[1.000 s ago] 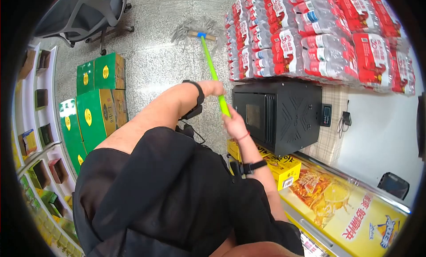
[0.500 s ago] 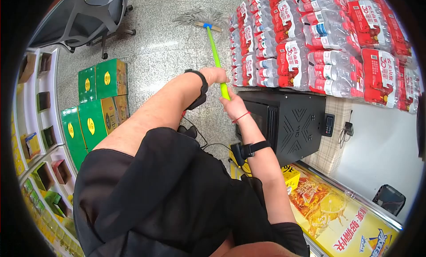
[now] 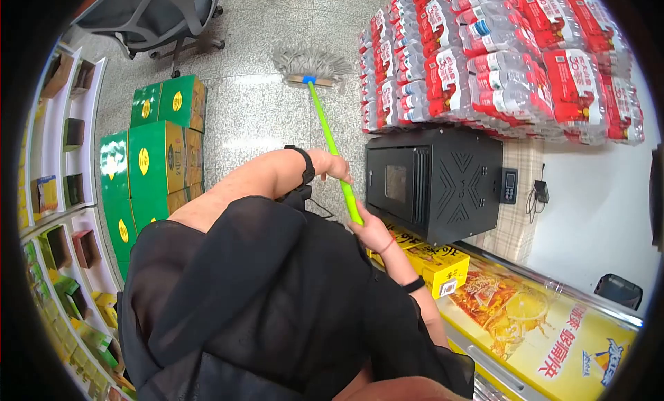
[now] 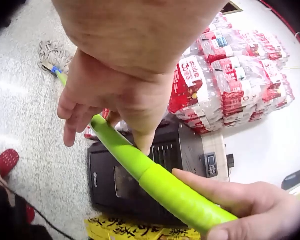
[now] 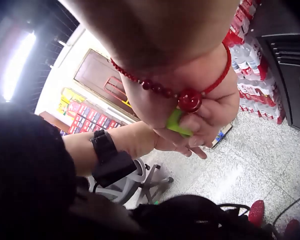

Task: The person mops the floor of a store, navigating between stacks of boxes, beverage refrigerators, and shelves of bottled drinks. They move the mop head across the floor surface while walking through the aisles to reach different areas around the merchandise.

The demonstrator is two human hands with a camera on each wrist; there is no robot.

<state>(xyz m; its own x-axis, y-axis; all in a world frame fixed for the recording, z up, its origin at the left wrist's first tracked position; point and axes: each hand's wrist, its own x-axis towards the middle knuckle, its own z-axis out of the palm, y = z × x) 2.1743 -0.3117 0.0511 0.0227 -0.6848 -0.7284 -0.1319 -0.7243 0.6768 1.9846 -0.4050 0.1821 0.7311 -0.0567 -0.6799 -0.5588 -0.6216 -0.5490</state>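
In the head view, a mop with a grey string head (image 3: 315, 60) and a bright green handle (image 3: 322, 116) reaches forward over the speckled floor. My left hand (image 3: 333, 166) holds the handle partway down, its thumb and fingers on either side in the left wrist view. Nearer my body, my right hand (image 3: 373, 231) grips the handle's end, where a ribbed sleeve (image 4: 182, 200) shows in the left wrist view. From the right wrist, only a short green piece of handle (image 5: 178, 123) shows inside the curled fingers.
Shrink-wrapped bottle packs (image 3: 443, 76) are stacked at right, above a black oven-like cabinet (image 3: 436, 186). Yellow boxes (image 3: 443, 268) and a printed chest (image 3: 512, 318) stand nearer. Green cartons (image 3: 149, 159), shelves (image 3: 83, 159) and an office chair (image 3: 162, 17) line the left.
Mop and both hands first went forward, away from my body, then came back toward it. The mop head now lies closer and slightly left of where it was half a second ago.
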